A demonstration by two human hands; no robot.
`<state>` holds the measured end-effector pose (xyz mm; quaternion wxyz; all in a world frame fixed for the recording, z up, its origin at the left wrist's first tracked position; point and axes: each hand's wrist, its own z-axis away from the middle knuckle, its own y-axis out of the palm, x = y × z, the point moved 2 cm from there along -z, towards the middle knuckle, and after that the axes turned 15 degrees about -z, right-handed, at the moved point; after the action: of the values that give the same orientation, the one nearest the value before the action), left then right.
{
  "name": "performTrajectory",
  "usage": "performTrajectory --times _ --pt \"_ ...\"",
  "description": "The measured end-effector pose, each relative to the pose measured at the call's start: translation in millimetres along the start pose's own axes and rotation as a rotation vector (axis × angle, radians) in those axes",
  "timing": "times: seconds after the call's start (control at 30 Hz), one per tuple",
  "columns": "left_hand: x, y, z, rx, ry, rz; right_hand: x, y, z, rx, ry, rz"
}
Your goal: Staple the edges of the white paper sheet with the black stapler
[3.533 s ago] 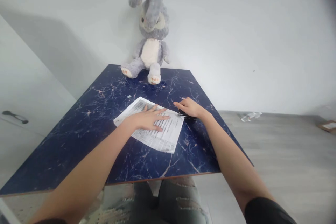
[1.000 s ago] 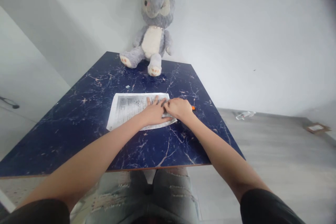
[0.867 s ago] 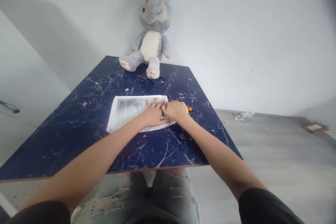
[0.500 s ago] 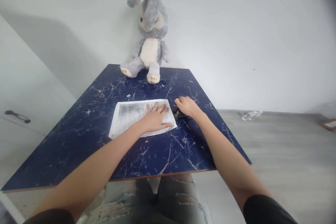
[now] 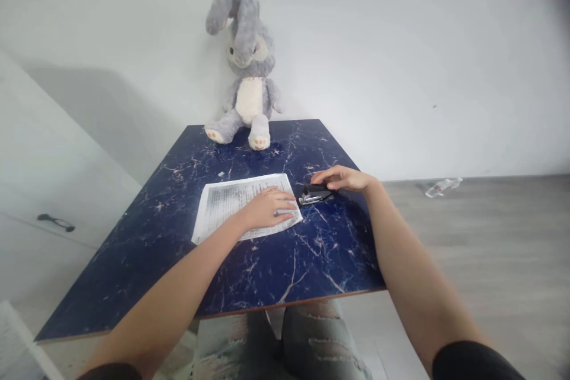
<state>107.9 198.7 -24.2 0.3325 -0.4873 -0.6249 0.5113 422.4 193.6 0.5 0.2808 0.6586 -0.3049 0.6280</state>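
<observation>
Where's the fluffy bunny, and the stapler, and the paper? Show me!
Bunny (image 5: pixel 250 101): head view, on its cream tummy.
Stapler (image 5: pixel 316 189): head view, on its black top.
Paper (image 5: pixel 225 206): head view, on its printed face, toward the picture's left.

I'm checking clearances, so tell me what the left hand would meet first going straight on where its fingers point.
Probably the black stapler: its front end lies just ahead of the fingers of the left hand, by the paper's edge. The exact gap is unclear.
</observation>
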Motion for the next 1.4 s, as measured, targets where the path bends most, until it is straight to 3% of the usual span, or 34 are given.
performTrajectory --times 0.2,0.37,0.47,0.57,0.73,0.87,1.0,1.13,1.2,1.27,1.33,1.4 --pt "3.0 0.2 -1.3 -0.072 -0.035 0.154 -27.5 -6.6 5.1 0.025 0.040 -0.280" --pt "26.2 9.1 -4.5 -0.267 -0.381 0.428 -35.9 -16.8 11.7 0.052 0.012 -0.338" --pt "43.9 22.4 -3.0 -0.392 -0.614 0.728 -37.6 -20.0 12.4 0.069 0.037 -0.341" --pt "51.9 32.2 -2.8 -0.456 -0.702 0.958 -30.5 -14.1 7.7 0.052 0.034 -0.305" --pt "48.9 31.5 -4.4 -0.438 -0.677 0.959 -7.5 5.7 -6.0 0.056 0.093 0.045" --pt "45.7 25.6 -4.0 -0.445 -0.689 1.032 3.9 12.0 -11.6 -0.059 0.109 0.279" --pt "46.5 18.3 -2.5 -0.508 -0.727 1.274 10.5 32.1 -29.9 -0.251 -0.150 0.442" --pt "48.2 13.7 -1.9 -0.390 -0.719 1.452 6.1 68.7 -62.0 -0.349 -0.458 0.925" --pt "50.2 13.9 -1.3 -0.366 -0.750 1.433 -0.3 81.3 -73.8 -0.311 -0.507 1.138" --pt "52.8 15.6 -0.7 -0.424 -0.800 1.416 -4.8 86.9 -79.1 -0.272 -0.530 1.246" --pt "54.8 17.4 -0.2 -0.515 -0.826 1.437 -5.6 88.0 -79.5 -0.267 -0.536 1.272" --pt "55.7 16.7 0.8 -0.615 -0.828 1.428 -2.9 86.6 -77.7 -0.345 -0.536 1.213"
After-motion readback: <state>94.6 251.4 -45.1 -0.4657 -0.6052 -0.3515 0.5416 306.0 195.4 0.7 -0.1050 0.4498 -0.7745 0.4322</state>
